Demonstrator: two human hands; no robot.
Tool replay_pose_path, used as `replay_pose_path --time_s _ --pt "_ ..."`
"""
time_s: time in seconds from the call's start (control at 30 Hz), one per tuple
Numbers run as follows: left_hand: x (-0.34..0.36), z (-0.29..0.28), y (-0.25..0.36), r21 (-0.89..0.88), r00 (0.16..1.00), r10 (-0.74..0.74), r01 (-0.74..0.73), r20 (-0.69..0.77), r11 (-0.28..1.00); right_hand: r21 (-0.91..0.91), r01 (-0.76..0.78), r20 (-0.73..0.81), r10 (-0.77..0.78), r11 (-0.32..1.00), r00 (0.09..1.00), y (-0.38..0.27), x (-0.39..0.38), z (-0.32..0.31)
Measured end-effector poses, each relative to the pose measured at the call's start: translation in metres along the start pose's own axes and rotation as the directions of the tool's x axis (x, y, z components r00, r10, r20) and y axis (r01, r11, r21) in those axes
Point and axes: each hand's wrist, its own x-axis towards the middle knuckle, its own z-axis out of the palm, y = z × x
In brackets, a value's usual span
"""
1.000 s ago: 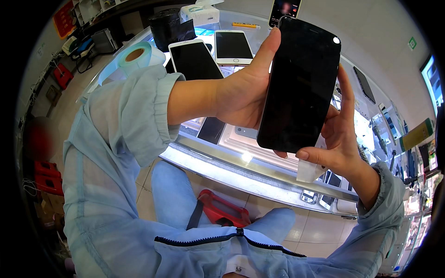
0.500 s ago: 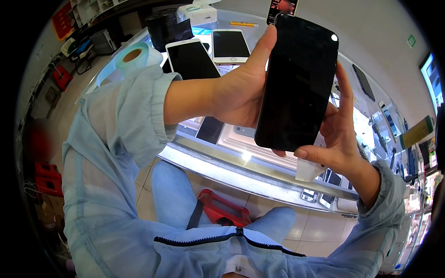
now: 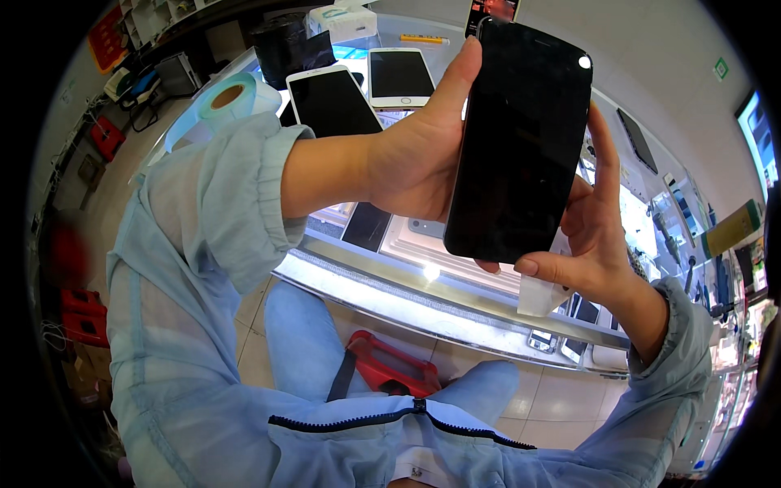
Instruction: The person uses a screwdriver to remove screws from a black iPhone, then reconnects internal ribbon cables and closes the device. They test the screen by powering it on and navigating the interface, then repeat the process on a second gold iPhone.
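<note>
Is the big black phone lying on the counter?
No, the left hand holds the black phone above the glass counter, with the right hand at its other edge.

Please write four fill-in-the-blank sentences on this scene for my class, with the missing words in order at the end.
1. The left hand has its ____ along the left edge of the large black phone.
2. Beyond the left forearm, ____ white-framed phones lie side by side, screens up.
3. The pale blue roll has a core that is ____ in colour.
4. In the picture, the thin yellow stick lies to the ____ of the white tissue box.

Missing words: thumb; two; brown; right.
</note>
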Motion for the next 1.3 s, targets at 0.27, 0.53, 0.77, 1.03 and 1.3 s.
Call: replay_pose_path --time_s 0.27,0.53,0.77,1.03,1.3 --pt "-0.0002 0.0006 0.0002 0.014 1.000 0.004 -0.004 -0.014 1.000 -0.007 0.016 0.002 -0.016 1.000 1.000 0.0027 -0.0005 -0.0008" --pt "-0.0009 0.0014 0.0006 0.025 0.999 -0.001 0.002 -0.041 1.000 -0.009 0.042 -0.006 -0.042 0.999 0.999 0.0033 0.0008 0.0007" --pt "0.0006 -0.0003 -0.0011 0.037 0.999 0.018 -0.016 -0.038 0.999 -0.029 0.029 0.009 -0.028 0.999 1.000 0.0038 0.0001 -0.0017" --pt "0.0013 -0.0015 -0.0015 0.017 1.000 0.025 -0.025 -0.003 1.000 -0.031 0.033 0.005 -0.033 0.999 0.999 0.0041 -0.0002 -0.0014" --pt "0.0001 0.0000 -0.0008 0.003 1.000 0.006 -0.006 -0.024 1.000 -0.023 0.029 -0.008 -0.029 0.999 1.000 0.0037 0.0000 -0.0005"
